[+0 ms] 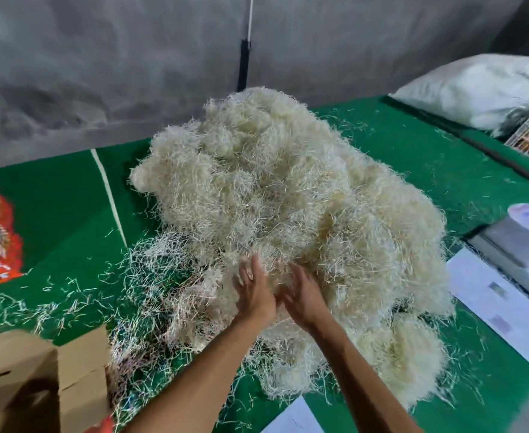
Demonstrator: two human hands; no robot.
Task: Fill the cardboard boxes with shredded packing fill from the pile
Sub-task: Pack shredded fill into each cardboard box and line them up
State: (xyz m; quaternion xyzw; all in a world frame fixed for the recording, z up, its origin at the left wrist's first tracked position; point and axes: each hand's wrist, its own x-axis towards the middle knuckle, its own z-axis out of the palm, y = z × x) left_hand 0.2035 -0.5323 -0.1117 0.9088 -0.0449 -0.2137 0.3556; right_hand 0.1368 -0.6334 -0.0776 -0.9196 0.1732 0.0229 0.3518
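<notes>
**Loose fill, thin grip: spill risk on the way to the box**

Head view. Both hands reach into the near face of the pile [288, 207], which sits mid-table on the green cloth [57, 195]. The left hand [254, 292] lies flat against the fill, fingers straight and slightly spread. The right hand [304, 295] is just beside it, fingers extended with their tips sunk among the strands. Neither hand has curled round a clump yet; both are open, and I judge the step to be gathering a handful. A box [38, 379] stands at the near left corner, flaps up, well apart from the hands; how full it is cannot be told, since its inside is dark.

What could go wrong:

- The strands tangle, so a pull may drag out far more than intended and slump the near side of the pile.
- A shallow scoop with flat hands would shed strands across the cloth, where loose strands [69, 295] already lie between pile and box.
- The carry goes left and near; fill may snag on the raised flap and drop outside.
- The papers [500, 304] and a pale device [519, 248] on the right sit close to the pile's edge, so a slump there could bury them.
</notes>
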